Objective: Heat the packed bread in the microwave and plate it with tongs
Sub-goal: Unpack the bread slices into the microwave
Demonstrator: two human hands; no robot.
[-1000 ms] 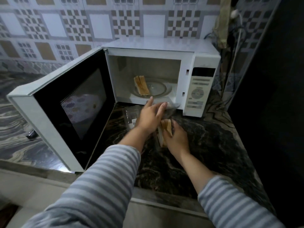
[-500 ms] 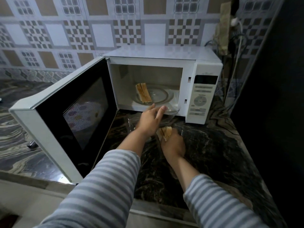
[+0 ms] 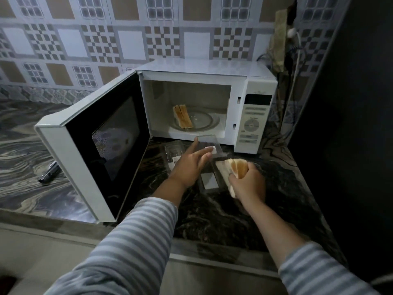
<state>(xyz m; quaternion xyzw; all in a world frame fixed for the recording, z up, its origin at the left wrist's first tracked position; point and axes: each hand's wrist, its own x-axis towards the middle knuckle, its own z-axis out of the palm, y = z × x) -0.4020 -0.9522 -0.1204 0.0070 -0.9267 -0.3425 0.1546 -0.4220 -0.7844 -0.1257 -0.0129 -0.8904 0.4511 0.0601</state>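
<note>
The white microwave [image 3: 251,90] stands on the dark marble counter with its door [image 3: 102,145] swung wide to the left. Bread slices [image 3: 182,119] lie on the glass turntable [image 3: 204,121] inside. My right hand [image 3: 247,184] grips more bread slices [image 3: 236,169] in front of the microwave. My left hand [image 3: 190,165] reaches forward with straight fingers, touching a clear plastic bread wrapper [image 3: 209,145] that sits just below the microwave opening. No tongs or plate are in view.
A second clear wrapper [image 3: 174,152] lies on the counter left of my left hand. A dark small object [image 3: 49,172] rests on the lighter marble at the left. Cables and a plug [image 3: 291,33] hang at the back right beside a dark wall.
My right hand has pulled the bread slices out to the right, clear of the wrapper. My left hand stays on the wrapper. The view has tilted down and back.
</note>
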